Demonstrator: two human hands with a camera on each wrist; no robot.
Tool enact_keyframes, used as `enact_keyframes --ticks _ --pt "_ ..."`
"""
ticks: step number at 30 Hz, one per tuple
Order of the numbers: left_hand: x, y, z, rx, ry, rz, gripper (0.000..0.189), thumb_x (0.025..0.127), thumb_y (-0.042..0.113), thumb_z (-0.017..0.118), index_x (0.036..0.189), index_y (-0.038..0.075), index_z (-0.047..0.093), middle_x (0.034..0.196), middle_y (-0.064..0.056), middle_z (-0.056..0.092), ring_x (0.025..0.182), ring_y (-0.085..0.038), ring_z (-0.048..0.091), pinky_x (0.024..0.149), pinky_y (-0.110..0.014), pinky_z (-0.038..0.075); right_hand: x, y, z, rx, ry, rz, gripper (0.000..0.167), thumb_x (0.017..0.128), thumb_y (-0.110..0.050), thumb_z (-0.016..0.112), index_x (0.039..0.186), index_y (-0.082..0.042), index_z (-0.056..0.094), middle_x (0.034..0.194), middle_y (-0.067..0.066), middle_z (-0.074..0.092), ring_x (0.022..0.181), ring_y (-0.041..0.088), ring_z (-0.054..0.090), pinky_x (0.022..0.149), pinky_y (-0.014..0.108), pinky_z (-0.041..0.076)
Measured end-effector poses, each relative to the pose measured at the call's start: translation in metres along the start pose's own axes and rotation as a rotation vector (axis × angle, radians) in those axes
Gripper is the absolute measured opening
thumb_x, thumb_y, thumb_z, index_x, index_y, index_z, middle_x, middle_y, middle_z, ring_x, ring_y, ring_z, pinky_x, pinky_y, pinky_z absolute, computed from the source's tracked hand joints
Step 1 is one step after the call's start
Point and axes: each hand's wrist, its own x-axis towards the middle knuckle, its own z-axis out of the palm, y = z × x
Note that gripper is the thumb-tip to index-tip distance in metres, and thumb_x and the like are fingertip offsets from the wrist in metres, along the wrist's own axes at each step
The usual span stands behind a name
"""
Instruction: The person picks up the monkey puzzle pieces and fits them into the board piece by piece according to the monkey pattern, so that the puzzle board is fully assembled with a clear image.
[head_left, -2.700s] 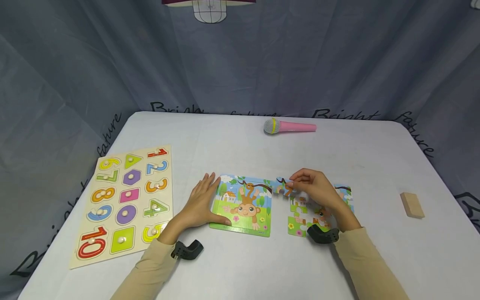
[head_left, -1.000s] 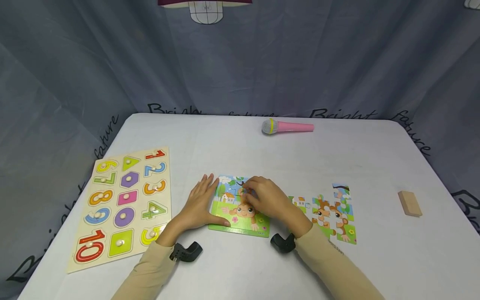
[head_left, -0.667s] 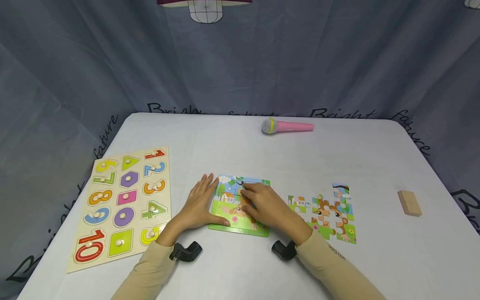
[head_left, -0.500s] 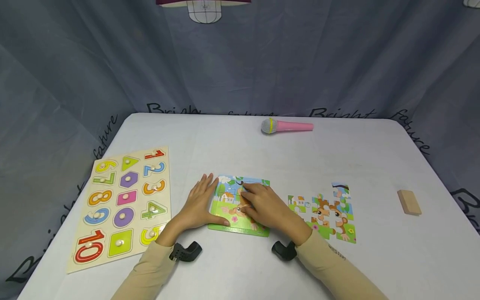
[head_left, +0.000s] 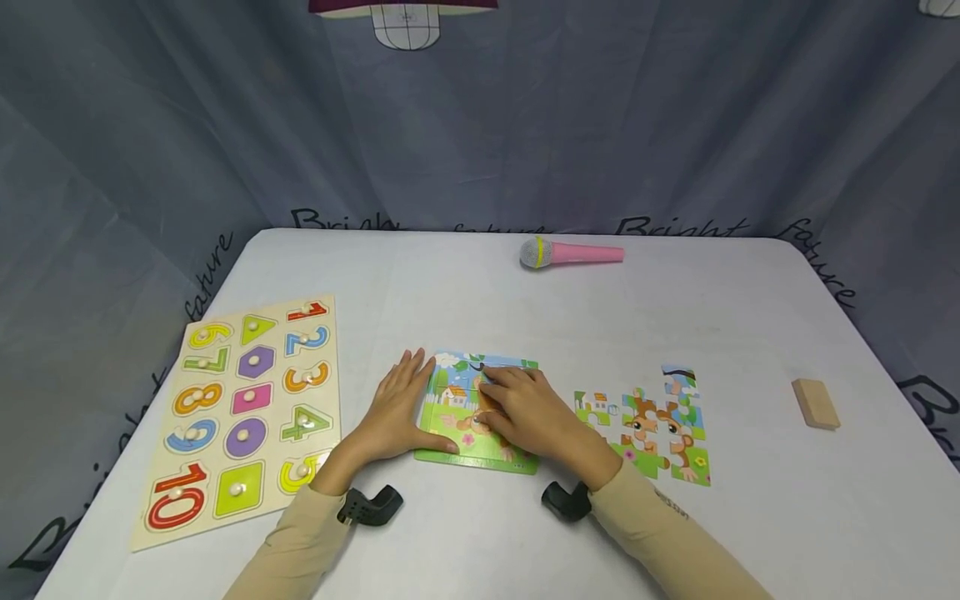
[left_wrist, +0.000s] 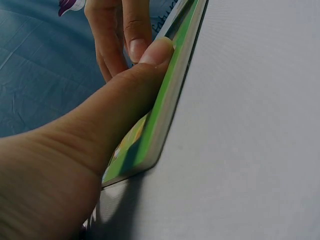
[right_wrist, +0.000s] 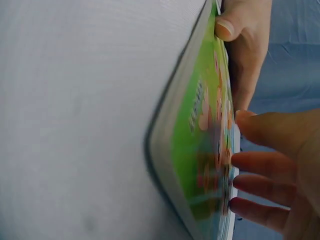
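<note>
A picture puzzle board point(head_left: 480, 461) with a monkey and a green rim lies flat in the middle of the table. My left hand point(head_left: 390, 421) rests along its left side, fingers spread, the thumb lying on the near rim. In the left wrist view that thumb point(left_wrist: 130, 90) touches the green edge. My right hand point(head_left: 534, 417) covers the board's right part, its fingertips on the picture near the top. Slightly bent fingers point(right_wrist: 265, 190) touch the surface in the right wrist view. The hand hides most of the jigsaw piece under it.
Several loose jigsaw pieces point(head_left: 641, 429) lie right of the board. A number and shape peg puzzle point(head_left: 273, 425) lies at the left. A pink toy microphone point(head_left: 585, 253) lies at the back, a wooden block point(head_left: 816, 403) at the far right.
My right hand has carried a jigsaw piece from above the loose pieces leftward onto the board, then changed from pinching it to pressing there. The left hand has stayed put.
</note>
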Motion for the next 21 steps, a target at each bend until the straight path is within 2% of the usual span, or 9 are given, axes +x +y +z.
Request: enact_keyframes --ticks 5,8,13,17,21 --pt "0.0 0.001 0.0 -0.004 -0.002 0.002 0.124 0.053 0.06 0.077 0.145 0.006 0.016 0.154 -0.012 0.007 0.142 -0.029 -0.002 0.114 -0.049 0.004 -0.003 0.005 -0.005 0.061 0.068 0.03 0.03 0.086 -0.028 0.06 0.111 -0.01 0.065 0.123 0.008 0.058 0.115 0.025 0.053 0.094 0.05 0.04" --pt "0.001 0.001 0.001 -0.002 0.003 0.001 0.124 0.052 0.06 0.078 0.145 0.006 0.016 0.154 -0.012 0.008 0.142 -0.029 -0.002 0.115 -0.049 0.004 -0.007 0.015 -0.012 0.095 0.108 0.073 0.023 0.087 -0.025 0.06 0.103 -0.011 0.068 0.107 0.003 0.065 0.1 0.019 0.059 0.088 0.044 0.044" --pt "0.001 0.0 0.002 -0.002 0.011 0.003 0.125 0.051 0.06 0.078 0.145 0.006 0.017 0.154 -0.012 0.008 0.142 -0.029 -0.001 0.114 -0.049 0.004 -0.022 0.045 -0.027 0.216 0.089 0.225 0.016 0.087 -0.024 0.06 0.092 -0.012 0.069 0.085 -0.003 0.067 0.08 0.011 0.061 0.078 0.035 0.05" --pt "0.001 0.0 0.001 -0.003 0.01 0.0 0.125 0.051 0.06 0.078 0.145 0.006 0.017 0.154 -0.012 0.008 0.142 -0.029 -0.002 0.114 -0.049 0.004 -0.045 0.076 -0.037 0.291 0.053 0.376 0.019 0.089 -0.024 0.058 0.098 -0.01 0.067 0.087 0.001 0.067 0.079 0.013 0.06 0.07 0.031 0.05" --pt "0.0 0.0 0.001 -0.006 0.005 -0.007 0.125 0.051 0.06 0.078 0.145 0.005 0.017 0.154 -0.012 0.007 0.142 -0.029 -0.002 0.114 -0.049 0.004 -0.072 0.104 -0.049 0.301 0.083 0.504 0.024 0.091 -0.028 0.054 0.103 -0.009 0.064 0.086 0.006 0.066 0.07 0.013 0.055 0.062 0.027 0.045"
